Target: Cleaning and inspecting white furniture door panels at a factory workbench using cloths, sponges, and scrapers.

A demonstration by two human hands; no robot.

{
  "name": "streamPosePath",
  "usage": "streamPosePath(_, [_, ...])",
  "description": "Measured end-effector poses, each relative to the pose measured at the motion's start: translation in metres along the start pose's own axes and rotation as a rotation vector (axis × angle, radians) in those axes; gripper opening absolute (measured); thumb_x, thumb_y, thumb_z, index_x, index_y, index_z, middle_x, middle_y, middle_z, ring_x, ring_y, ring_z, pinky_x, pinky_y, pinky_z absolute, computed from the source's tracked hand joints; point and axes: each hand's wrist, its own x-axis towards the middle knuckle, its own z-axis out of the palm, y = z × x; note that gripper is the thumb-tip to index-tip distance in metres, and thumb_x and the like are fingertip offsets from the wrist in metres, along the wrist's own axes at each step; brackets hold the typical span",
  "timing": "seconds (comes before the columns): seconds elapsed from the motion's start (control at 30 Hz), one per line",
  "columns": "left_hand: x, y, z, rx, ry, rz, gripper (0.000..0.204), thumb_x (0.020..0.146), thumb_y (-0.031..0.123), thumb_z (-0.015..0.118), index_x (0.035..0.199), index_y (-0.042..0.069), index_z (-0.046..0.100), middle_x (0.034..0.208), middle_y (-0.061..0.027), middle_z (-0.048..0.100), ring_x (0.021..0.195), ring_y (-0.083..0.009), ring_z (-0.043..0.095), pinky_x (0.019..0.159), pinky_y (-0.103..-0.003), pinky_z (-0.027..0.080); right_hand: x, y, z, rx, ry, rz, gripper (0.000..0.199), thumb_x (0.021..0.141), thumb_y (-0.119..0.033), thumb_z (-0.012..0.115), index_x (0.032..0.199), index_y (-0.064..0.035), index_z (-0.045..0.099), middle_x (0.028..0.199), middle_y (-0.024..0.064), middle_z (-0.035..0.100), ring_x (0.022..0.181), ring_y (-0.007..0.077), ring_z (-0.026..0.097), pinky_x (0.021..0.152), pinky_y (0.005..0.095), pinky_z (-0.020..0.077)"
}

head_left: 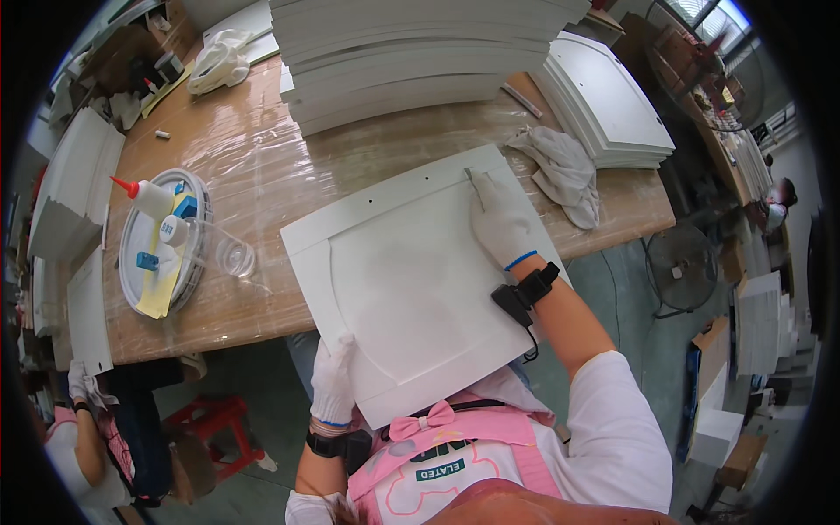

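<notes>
A white square panel [411,280] with a raised arched middle lies tilted across the near edge of the wooden table [262,166], overhanging toward me. My left hand [333,381], in a white glove, grips the panel's near left edge. My right hand [500,219], also gloved, presses a small thin tool [471,177] into the groove near the panel's far right corner. A black band with a small device sits on each wrist.
A round white tray [131,262] with a glue bottle [144,197] and small blue items lies left. Tall stacks of white panels [411,52] fill the back, another stack [608,105] at right. A grey rag [564,171] lies beside my right hand. Another person [83,437] works at lower left.
</notes>
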Motion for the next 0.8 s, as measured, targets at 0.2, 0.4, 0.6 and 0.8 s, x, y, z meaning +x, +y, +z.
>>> streamPosePath(0.2, [-0.001,0.004,0.002,-0.028,0.003,-0.018,0.045,0.098,0.029,0.059,0.132,0.0,0.051,0.116,-0.0074,0.061,0.1,-0.0146,0.058,0.086,-0.029,0.049,0.007,0.014,0.018,0.002,0.11,0.005,0.035,0.094,-0.016,0.048,0.128,-0.0085,0.053,0.106,0.0206,0.063,0.104,0.0399,0.059,0.085,0.0479,0.0476])
streamPosePath(0.4, [-0.003,0.008,0.005,-0.063,-0.015,-0.032,0.045,0.097,0.026,0.059,0.132,0.0,0.05,0.116,-0.0076,0.061,0.101,-0.0153,0.059,0.086,-0.03,0.05,0.009,0.012,0.015,0.0,0.041,0.082,0.038,0.092,-0.013,0.049,0.129,-0.0078,0.053,0.112,0.021,0.063,0.106,0.0398,0.059,0.087,0.0475,0.0476])
streamPosePath(0.6, [-0.002,0.007,0.005,-0.1,-0.026,-0.037,0.045,0.097,0.026,0.06,0.132,0.0,0.049,0.116,-0.0079,0.061,0.101,-0.0156,0.059,0.087,-0.031,0.05,0.01,0.01,0.008,0.021,0.1,0.013,0.037,0.09,-0.013,0.05,0.126,-0.0057,0.055,0.112,0.0221,0.063,0.107,0.0401,0.058,0.089,0.0467,0.0471])
streamPosePath(0.8, [-0.004,0.012,0.008,-0.09,-0.048,-0.04,0.041,0.1,0.022,0.054,0.134,-0.001,0.048,0.12,-0.0087,0.06,0.105,-0.0171,0.06,0.089,-0.031,0.051,0.006,0.013,0.012,0.023,0.133,-0.009,0.037,0.091,-0.013,0.05,0.127,-0.0075,0.056,0.111,0.0218,0.064,0.106,0.04,0.059,0.089,0.0468,0.0468])
